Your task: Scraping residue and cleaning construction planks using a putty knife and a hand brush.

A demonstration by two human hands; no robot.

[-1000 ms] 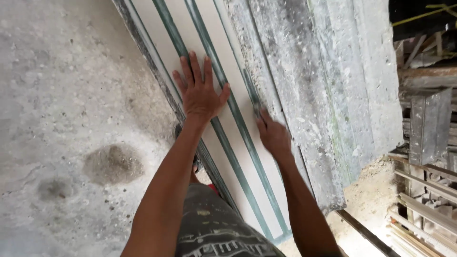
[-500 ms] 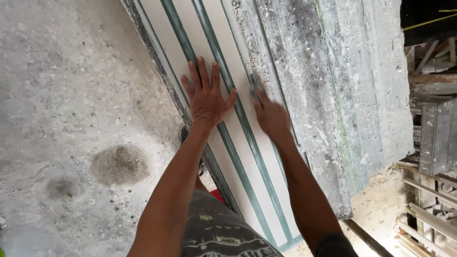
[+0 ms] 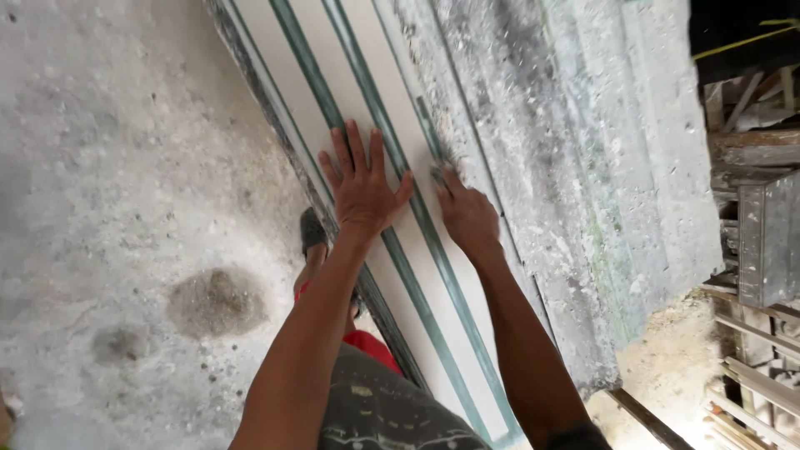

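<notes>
Head view shows both hands a little further up the white panel point(image 3: 367, 158) with green stripes than a second ago. Left hand point(image 3: 362, 187) lies flat, fingers spread apart; right hand point(image 3: 467, 215) presses beside the grey concrete slab point(image 3: 567, 167), fingers together. That panel leans against the slab, above the rough floor point(image 3: 125, 208), seemingly being pushed along

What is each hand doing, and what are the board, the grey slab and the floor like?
left hand: flat, fingers spread, palm on the board
right hand: flat on the board, fingertips at the grey slab's edge
white board with green stripes: lying flat under both hands
grey slab: rough, dusty, beside the board
concrete floor: speckled, with a dark patch
</notes>
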